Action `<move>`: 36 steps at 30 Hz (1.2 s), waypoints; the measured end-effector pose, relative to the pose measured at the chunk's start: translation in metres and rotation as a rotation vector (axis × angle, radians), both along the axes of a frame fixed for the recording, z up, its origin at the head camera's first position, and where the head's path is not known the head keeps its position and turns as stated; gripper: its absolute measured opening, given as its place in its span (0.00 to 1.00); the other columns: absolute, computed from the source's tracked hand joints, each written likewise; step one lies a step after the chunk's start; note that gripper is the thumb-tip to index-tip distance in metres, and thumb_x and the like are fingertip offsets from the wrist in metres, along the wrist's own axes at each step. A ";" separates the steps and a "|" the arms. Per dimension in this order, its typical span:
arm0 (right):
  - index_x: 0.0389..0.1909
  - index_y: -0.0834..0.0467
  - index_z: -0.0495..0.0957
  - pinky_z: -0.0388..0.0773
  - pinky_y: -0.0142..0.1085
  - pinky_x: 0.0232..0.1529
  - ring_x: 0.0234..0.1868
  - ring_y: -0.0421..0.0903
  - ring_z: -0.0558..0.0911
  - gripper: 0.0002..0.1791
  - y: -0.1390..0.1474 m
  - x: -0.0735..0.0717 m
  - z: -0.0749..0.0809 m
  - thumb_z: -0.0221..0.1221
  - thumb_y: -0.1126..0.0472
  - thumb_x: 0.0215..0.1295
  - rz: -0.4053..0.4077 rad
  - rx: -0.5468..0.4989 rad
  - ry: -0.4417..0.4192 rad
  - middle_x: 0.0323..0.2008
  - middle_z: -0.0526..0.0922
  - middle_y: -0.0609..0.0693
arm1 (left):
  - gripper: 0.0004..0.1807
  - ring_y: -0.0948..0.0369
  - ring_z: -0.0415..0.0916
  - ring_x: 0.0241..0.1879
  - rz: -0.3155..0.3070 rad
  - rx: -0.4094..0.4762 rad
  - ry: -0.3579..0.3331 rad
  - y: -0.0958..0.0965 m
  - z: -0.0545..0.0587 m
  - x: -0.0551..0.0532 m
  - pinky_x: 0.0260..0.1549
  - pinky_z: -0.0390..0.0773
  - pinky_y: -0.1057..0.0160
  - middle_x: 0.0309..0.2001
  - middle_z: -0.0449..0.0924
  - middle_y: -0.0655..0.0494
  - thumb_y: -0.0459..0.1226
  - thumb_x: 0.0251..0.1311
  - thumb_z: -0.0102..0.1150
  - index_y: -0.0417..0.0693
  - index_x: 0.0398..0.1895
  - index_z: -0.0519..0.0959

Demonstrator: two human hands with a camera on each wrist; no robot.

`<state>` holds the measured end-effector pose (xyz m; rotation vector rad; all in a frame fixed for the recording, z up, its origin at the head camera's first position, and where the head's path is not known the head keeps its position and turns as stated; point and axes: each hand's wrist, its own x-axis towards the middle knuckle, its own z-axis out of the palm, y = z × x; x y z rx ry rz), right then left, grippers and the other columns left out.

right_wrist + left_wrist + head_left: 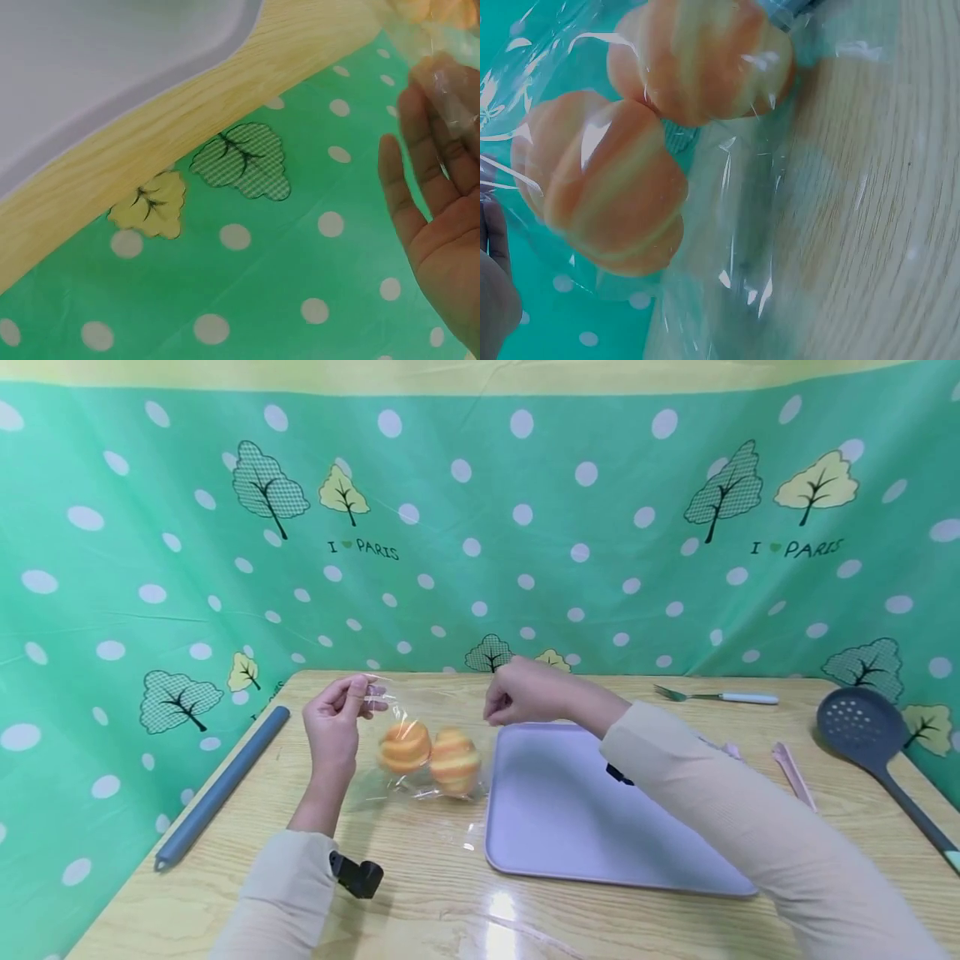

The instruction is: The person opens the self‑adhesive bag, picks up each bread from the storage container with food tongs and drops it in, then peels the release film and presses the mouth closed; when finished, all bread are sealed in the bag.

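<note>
A clear plastic bag point(395, 787) holds two orange-and-yellow striped bread rolls, one roll point(405, 747) at the left and the other roll point(454, 762) beside it. My left hand point(335, 714) pinches the bag's upper left edge between thumb and fingers. Across from it, my right hand point(519, 692) grips the bag's right side with curled fingers, over the tray's far left corner. In the left wrist view the rolls point(607, 187) fill the upper left behind shiny film. The right wrist view has film over the right hand's fingertips point(424, 112); its thumb is mostly hidden.
A lilac tray point(570, 827) lies right of the bag, partly under my right arm. A grey-blue rod point(225, 785) lies along the left edge. At the right are a fork point(716, 697), a pink utensil point(792, 777) and a dark slotted skimmer point(862, 727). Polka-dot cloth hangs behind.
</note>
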<state>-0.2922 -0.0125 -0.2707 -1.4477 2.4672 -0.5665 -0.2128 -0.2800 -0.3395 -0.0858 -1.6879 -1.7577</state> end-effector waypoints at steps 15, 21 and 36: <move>0.44 0.54 0.90 0.81 0.34 0.37 0.37 0.38 0.86 0.11 0.027 0.000 -0.022 0.64 0.52 0.71 -0.112 -0.167 -0.118 0.40 0.90 0.46 | 0.11 0.64 0.86 0.25 -0.007 0.068 -0.080 -0.008 -0.007 0.003 0.24 0.79 0.71 0.29 0.89 0.58 0.35 0.72 0.59 0.34 0.43 0.86; 0.42 0.53 0.91 0.80 0.36 0.36 0.40 0.43 0.85 0.11 0.029 0.007 -0.037 0.65 0.51 0.69 -0.231 -0.319 -0.106 0.41 0.90 0.44 | 0.12 0.63 0.86 0.26 -0.017 0.080 -0.088 -0.009 -0.009 0.004 0.24 0.79 0.71 0.29 0.88 0.57 0.36 0.73 0.58 0.33 0.44 0.85; 0.46 0.57 0.89 0.82 0.37 0.44 0.41 0.42 0.84 0.12 0.026 0.020 -0.056 0.66 0.54 0.69 -0.351 -0.511 -0.202 0.39 0.90 0.45 | 0.11 0.62 0.86 0.31 -0.101 0.156 -0.118 -0.009 -0.011 0.007 0.31 0.81 0.69 0.31 0.88 0.56 0.37 0.77 0.53 0.45 0.42 0.86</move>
